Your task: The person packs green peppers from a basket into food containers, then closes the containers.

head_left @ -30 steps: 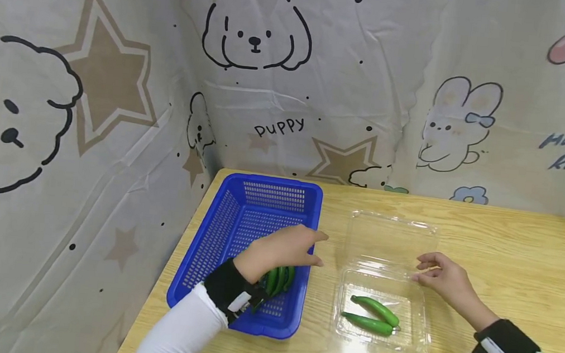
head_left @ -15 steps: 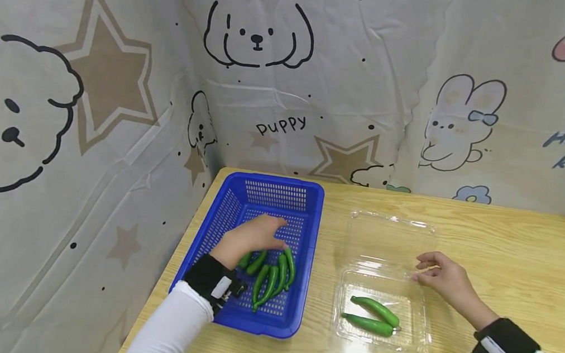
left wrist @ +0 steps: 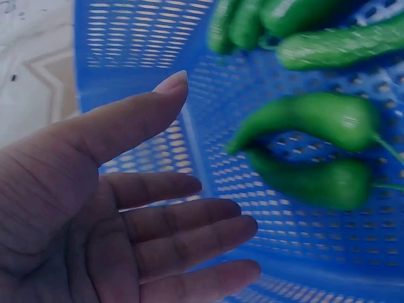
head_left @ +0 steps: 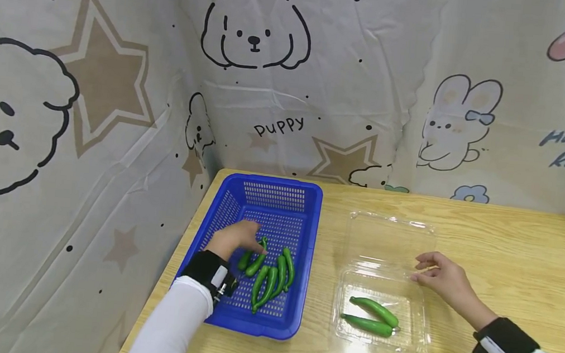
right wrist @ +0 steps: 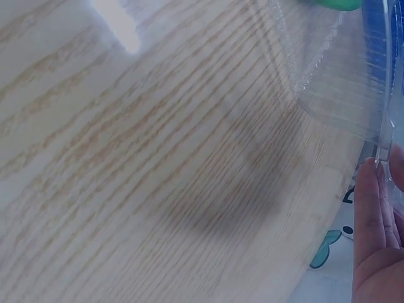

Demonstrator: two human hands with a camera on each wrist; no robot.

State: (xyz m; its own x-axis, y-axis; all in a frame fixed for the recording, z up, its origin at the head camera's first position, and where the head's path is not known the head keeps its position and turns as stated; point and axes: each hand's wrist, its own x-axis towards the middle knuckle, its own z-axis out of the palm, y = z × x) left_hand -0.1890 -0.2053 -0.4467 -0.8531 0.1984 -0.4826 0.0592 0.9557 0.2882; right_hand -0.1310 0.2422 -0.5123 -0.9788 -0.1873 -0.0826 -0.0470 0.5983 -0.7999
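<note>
In the head view my left hand is over the left part of a blue plastic basket, fingers extended and holding nothing. Just beside it lie two green chili peppers; in the left wrist view this pair of peppers is to the right of my fingertips, apart from them. Several more green peppers lie to the right in the basket. My right hand pinches the right edge of a clear plastic clamshell box near its hinge. Two green peppers rest in its base.
Basket and box stand side by side on a light wooden table. The clamshell's lid lies folded back, away from me. A printed cloth hangs behind the table and along its left side.
My left hand has moved left from the basket's right rim to above its left part, uncovering the peppers. The right hand stays at the box edge.
</note>
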